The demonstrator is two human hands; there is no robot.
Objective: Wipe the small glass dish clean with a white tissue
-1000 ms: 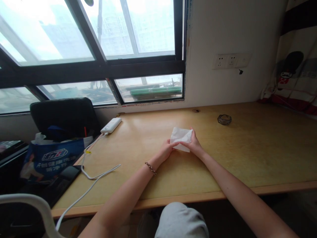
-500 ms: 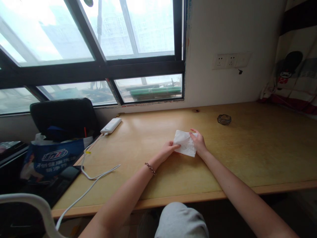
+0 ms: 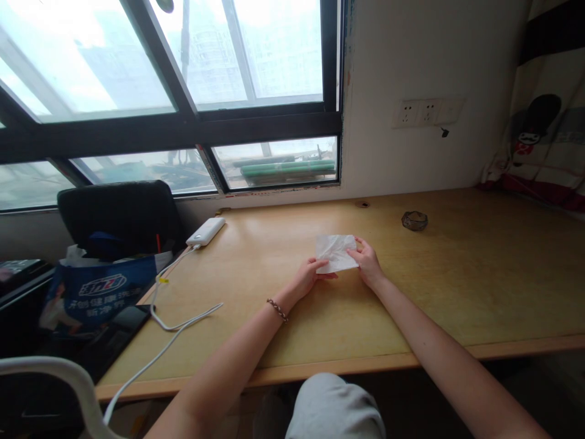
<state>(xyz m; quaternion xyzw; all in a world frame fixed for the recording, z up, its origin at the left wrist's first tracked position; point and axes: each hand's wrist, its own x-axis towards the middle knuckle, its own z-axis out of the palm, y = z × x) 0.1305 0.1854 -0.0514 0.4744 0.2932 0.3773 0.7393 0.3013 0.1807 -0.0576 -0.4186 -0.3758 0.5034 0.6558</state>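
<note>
A creased white tissue (image 3: 337,251), roughly rectangular, is stretched between my two hands above the wooden table (image 3: 274,329). My left hand (image 3: 311,274) pinches its lower left corner, the thumb on top and the other fingers underneath. At the right edge, my right hand (image 3: 367,262) grips the tissue with its thumb on the face and its fingers behind. A braided bracelet (image 3: 278,310) circles my left wrist. The fingers beneath the tissue are partly hidden.
A dark glass ashtray-like dish (image 3: 414,221) sits at the back right. On the left edge lies a white power bank (image 3: 206,232) with a white cable (image 3: 171,329). Beyond that edge stand a black chair (image 3: 119,210) and a blue bag (image 3: 103,292).
The tissue has turned and now lies flatter, its lower edge higher than before. My left-hand fingers now show below it. My right hand keeps its hold.
</note>
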